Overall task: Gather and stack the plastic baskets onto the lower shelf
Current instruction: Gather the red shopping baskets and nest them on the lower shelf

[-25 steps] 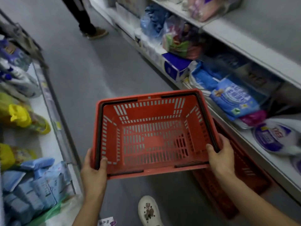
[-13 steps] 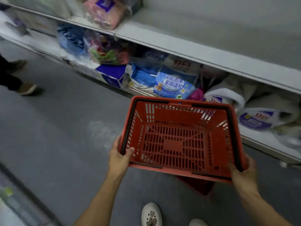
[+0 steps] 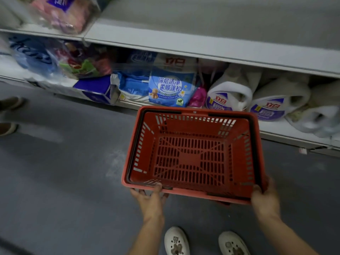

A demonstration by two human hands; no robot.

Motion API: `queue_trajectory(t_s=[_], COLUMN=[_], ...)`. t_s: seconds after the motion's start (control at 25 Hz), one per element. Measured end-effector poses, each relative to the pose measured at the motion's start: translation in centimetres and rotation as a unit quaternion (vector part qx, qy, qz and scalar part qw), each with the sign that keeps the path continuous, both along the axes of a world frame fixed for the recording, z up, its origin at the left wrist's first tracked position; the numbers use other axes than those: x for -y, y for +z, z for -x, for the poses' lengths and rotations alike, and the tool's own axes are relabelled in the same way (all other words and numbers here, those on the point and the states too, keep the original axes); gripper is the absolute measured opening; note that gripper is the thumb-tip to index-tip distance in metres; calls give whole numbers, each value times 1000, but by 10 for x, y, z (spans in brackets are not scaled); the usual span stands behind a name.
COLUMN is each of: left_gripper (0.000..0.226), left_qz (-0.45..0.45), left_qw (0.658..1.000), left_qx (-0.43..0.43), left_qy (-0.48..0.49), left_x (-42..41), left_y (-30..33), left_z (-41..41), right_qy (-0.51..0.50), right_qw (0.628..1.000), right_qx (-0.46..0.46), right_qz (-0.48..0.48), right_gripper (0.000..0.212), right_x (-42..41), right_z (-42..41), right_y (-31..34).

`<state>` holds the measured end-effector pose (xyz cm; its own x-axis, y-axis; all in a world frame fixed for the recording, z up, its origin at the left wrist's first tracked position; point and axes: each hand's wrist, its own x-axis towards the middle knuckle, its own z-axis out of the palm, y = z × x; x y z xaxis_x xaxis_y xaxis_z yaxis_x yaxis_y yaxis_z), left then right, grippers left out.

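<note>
Down over the grey floor (image 3: 64, 190), just in front of the lower shelf (image 3: 287, 132), a red plastic basket (image 3: 191, 159) is hanging level in both hands. Left hand (image 3: 151, 200) is gripping the near rim, thumb curled over the edge; right hand (image 3: 265, 199) is clamping the near right corner. Detergent jugs (image 3: 228, 96) and a blue refill pack (image 3: 169, 89) are lying on the shelf behind it. White shoes (image 3: 176, 242) are showing below.

We have a single wide-angle view from the head, looking steeply down and forward along our own forearms. It faces the lower shelf (image 3: 276, 131) across the grey floor (image 3: 64, 181), close enough that our white shoes (image 3: 176, 242) show at the bottom edge.
</note>
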<state>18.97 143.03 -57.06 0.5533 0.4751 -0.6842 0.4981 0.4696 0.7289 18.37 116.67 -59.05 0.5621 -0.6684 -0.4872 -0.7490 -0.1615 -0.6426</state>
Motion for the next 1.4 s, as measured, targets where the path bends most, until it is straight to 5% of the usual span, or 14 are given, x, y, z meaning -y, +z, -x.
queue_trajectory(t_s=[0.32, 0.6, 0.76, 0.96, 1.2, 1.4], left_gripper=[82, 69, 60, 67, 73, 78], left_qz=[-15, -86, -81, -89, -111, -116], left_qw=[997, 974, 965, 972, 985, 992], left_qx=[-14, -113, -124, -142, -123, -53], left_qy=[-68, -178, -218, -164, -41, 13], left_x=[-15, -3, 21, 73, 176, 225], left_y=[-34, -82, -95, -120, -171, -197], left_z=[-77, -42, -17, 8, 42, 63], right_qy=[-43, 117, 227, 363, 586, 594], right_qw=[997, 985, 973, 930, 802, 800], right_qx=[6, -115, -41, -32, -50, -33], right_qz=[-65, -58, -6, 49, 103, 78], right_gripper=[46, 66, 60, 56, 65, 54], right_x=[-12, 5, 30, 72, 110, 116], right_z=[28, 8, -24, -91, -159, -182], right_y=[-15, -55, -67, -98, -145, -183])
